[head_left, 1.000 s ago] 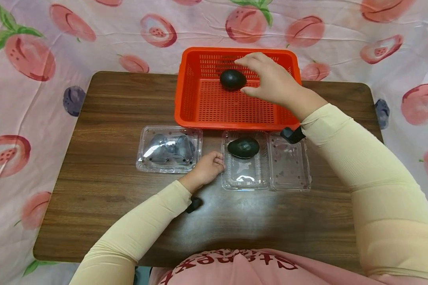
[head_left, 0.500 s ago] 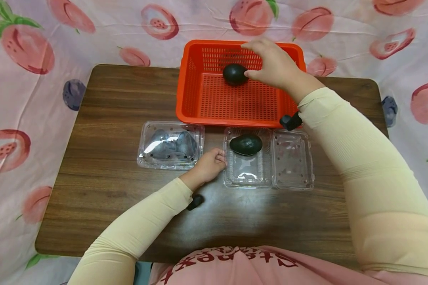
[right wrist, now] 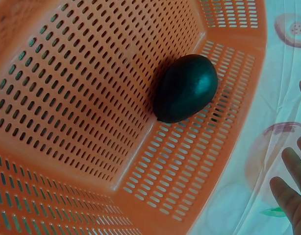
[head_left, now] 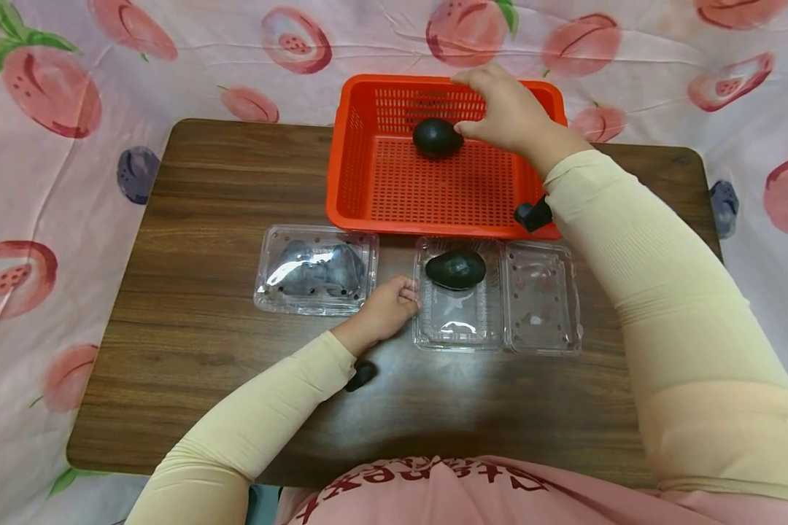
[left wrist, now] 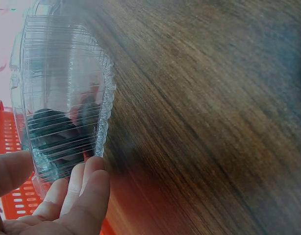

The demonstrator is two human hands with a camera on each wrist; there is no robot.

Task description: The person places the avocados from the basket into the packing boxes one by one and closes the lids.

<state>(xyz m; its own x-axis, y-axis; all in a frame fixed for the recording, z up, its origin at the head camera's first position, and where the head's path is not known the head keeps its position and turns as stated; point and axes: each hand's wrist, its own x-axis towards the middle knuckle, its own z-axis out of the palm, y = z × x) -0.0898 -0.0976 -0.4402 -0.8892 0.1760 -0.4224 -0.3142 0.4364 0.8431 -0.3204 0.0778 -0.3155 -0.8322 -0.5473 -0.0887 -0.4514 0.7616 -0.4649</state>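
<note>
A dark avocado point(head_left: 438, 138) lies in the red plastic basket point(head_left: 446, 228), against its far wall. Over the basket's right half, close to this avocado, is my right hand point(head_left: 508, 109), fingers spread and holding nothing. Its fingertips show at the edge of the right wrist view. A second avocado point(head_left: 456, 270) lies in the back of an open clear plastic clamshell box point(head_left: 460, 321). My left hand point(head_left: 389, 306) grips the box's left edge: in the left wrist view the thumb point(left wrist: 11, 174) is at the rim and the fingers point(left wrist: 91, 196) lie on the ribbed side wall.
A closed clear clamshell box point(head_left: 317, 270) with dark fruit inside sits left of the left hand. The open box's lid point(head_left: 541, 299) lies flat to its right. Wooden table point(head_left: 190, 350) underneath; a peach-print cloth point(head_left: 190, 65) hangs behind.
The head view has shifted slightly. The right hand has moved a little back, its thumb now overlapping the avocado's right end. The left hand has stayed at the box's edge.
</note>
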